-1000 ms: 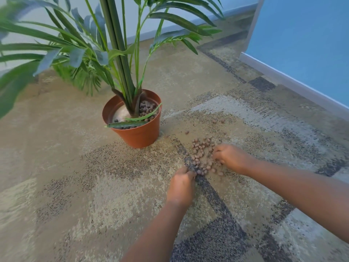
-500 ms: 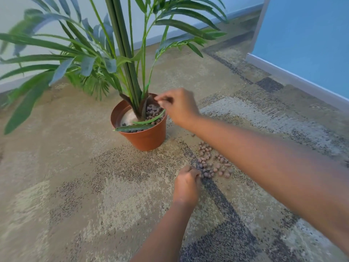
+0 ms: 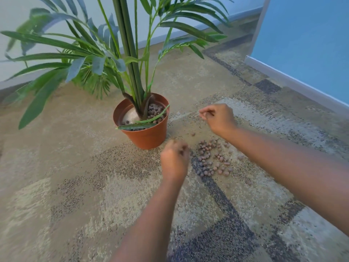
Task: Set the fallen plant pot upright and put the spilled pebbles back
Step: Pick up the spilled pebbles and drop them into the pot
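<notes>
I see the pot [image 3: 146, 133] upright; pebbles [image 3: 209, 159] lie right of it. My left hand [image 3: 174, 159] is blurred, grip unclear; right hand [image 3: 219, 118] hovers, fingers pinched, contents unclear.

both arms are bare from where they come into view down to the wrists: no sleeve, cuff or glove on either. the left hand [image 3: 174, 160] is blurred, its fingers [image 3: 181, 148] hard to tell apart. the right hand [image 3: 217, 118] is sharper, its fingers [image 3: 204, 112] slim. no ring, watch or band shows on either wrist, as far as the blur lets me see.
</notes>
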